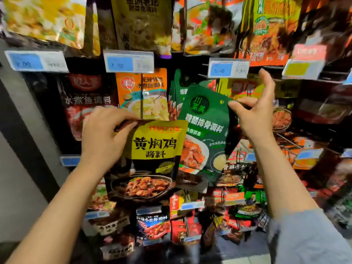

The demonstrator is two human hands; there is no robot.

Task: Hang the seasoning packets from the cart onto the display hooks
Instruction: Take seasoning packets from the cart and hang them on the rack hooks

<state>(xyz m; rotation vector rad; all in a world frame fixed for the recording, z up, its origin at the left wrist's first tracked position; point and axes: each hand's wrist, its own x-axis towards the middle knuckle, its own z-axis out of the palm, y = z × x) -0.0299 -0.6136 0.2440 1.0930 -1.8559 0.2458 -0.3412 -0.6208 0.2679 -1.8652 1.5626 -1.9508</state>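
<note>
- Left hand [103, 134] pinched yellow packet [150, 161] by top edge, below orange packet [142, 92].
- Right hand [255, 113] pinched green packet [203, 128] at upper corner, tilted, right of orange packet.

This was a shop, in the aisle where seasonings were sold. Printed sauce packets [144, 25] hung in close rows on a dark display rack [266, 67], tier above tier, each row on its own metal hook [205, 75]. Blue-and-white price tags [128, 61] in clear holders fronted the hooks, and one yellow tag [302, 69] stood at the right.
</note>
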